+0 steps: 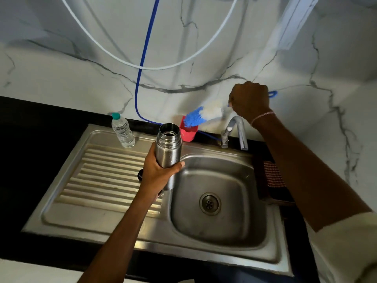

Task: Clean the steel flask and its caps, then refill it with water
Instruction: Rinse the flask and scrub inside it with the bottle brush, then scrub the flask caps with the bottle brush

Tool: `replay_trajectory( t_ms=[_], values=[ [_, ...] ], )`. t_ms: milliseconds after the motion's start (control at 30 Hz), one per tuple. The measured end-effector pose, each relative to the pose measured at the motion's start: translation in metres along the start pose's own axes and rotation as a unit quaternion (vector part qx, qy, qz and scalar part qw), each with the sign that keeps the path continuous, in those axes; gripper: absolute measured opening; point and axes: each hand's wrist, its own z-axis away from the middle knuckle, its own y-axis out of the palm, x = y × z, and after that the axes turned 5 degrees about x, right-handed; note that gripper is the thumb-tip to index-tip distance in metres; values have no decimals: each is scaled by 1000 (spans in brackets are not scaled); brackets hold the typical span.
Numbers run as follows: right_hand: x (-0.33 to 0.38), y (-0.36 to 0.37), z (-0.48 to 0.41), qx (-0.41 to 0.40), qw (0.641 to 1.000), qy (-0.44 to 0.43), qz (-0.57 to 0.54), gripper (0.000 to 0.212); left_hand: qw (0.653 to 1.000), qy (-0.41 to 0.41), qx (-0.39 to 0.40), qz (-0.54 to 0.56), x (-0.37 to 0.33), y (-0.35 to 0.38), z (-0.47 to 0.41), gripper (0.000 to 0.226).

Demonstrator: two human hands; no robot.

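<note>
My left hand (158, 172) grips the open steel flask (169, 148) upright over the left edge of the sink basin (216, 201), its mouth uncapped. My right hand (250, 100) grips the handle of a blue and white bottle brush (204, 116), held above and to the right of the flask, bristles pointing down-left toward the flask mouth without touching it. A dark cap (140, 174) lies on the drainboard, mostly hidden behind my left hand.
A steel tap (237, 130) stands behind the basin. A red holder (188, 132) sits at the back by the wall. A clear plastic water bottle (123, 130) stands on the drainboard (106, 176) corner. A dark woven mat (272, 176) lies right of the basin. Blue and white hoses hang on the wall.
</note>
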Motion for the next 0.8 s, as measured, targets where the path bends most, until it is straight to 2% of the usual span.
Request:
replay_trajectory(
  t_ms=[333,433,800],
  values=[
    [41,9,-46,17,991,-76,112,15,1000,-10,6,10,19,-7,-8,70],
    [51,20,-54,22,987,-104,122,3,1000,-18,10,15,23,-8,-11,70],
    [80,47,-60,51,979,-152,130,17,1000,-14,27,8,29,-8,-14,72]
  ],
)
